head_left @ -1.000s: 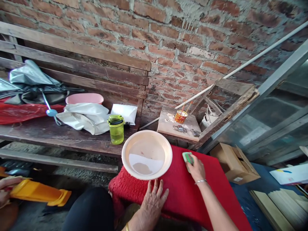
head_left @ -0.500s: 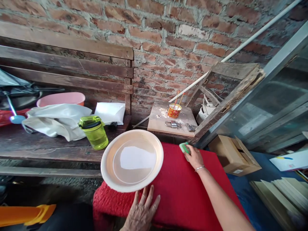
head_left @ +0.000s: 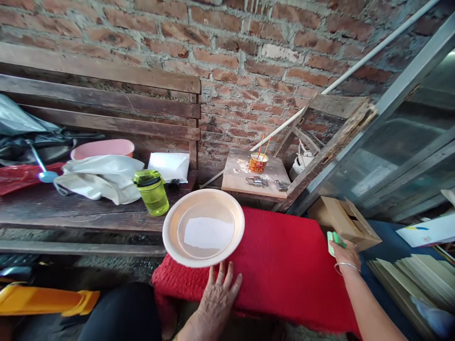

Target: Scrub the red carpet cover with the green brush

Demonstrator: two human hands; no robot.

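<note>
My right hand, with a bracelet at the wrist, is closed around a green and white scrubbing brush. It is at the right end of the red cloth, and the brush is tipped on its side. Whether the brush touches the cloth I cannot tell. My left hand lies flat on the cloth with its fingers spread, their tips close to the near rim of a pale round basin. Water in the basin reflects a bright patch.
A wooden bench at left bears a green water bottle, a white cloth bag and a pink basin. Behind the red cloth, a small stand carries a patterned cup and padlocks. A cardboard box stands at right.
My right hand has moved the brush rightward and nearer, from the cloth's far edge to its right end. My left hand stays spread by the basin. The view has shifted slightly.
</note>
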